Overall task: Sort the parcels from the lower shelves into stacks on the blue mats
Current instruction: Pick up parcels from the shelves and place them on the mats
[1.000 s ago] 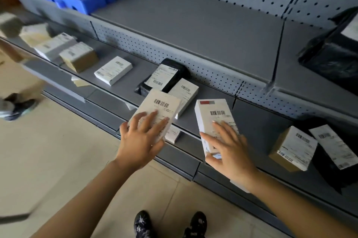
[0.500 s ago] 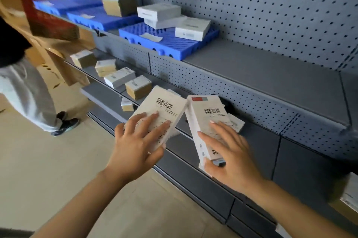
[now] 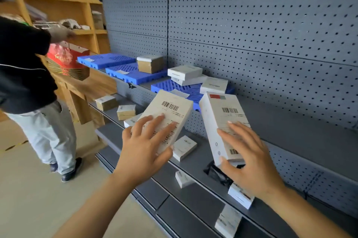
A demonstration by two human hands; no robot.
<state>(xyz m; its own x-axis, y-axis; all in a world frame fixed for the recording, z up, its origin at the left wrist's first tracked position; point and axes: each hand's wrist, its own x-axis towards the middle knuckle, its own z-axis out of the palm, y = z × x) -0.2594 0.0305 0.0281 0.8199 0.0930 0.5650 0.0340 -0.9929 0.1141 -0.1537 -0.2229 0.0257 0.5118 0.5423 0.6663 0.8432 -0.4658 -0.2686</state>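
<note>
- The person's view has swung up from the lower shelves (image 3: 201, 160) to the shelf (image 3: 280, 113) that carries the blue mats. Both parcels have come up with it.
- The left hand (image 3: 144, 146) grips a pale parcel (image 3: 170, 109), fingers spread over its label and the thumb tucked at the near edge. The parcel is in the air and tilted, its far end just short of the nearest blue mat (image 3: 166, 85).
- The right hand (image 3: 249, 158) holds a white parcel with a red mark (image 3: 222, 109), fingers across the top face and the thumb against the side. It is also clear of every shelf, close beside the first parcel.
- A second ago both parcels were barely off the lower shelf. Now they sit at mat height, so the lift looks done and the placing is next.
- The nearest mat already bears a small stack of white boxes (image 3: 185, 72) and a lone white box (image 3: 214, 85). The middle mat (image 3: 127, 73) carries a brown box (image 3: 150, 64).
- More parcels are left below, among them a small white one (image 3: 184, 147) and a black bag (image 3: 215, 173), so I judge the sorting far from done.
- Another person (image 3: 25, 74) now stands at the left, reaching toward the wooden shelves.
</note>
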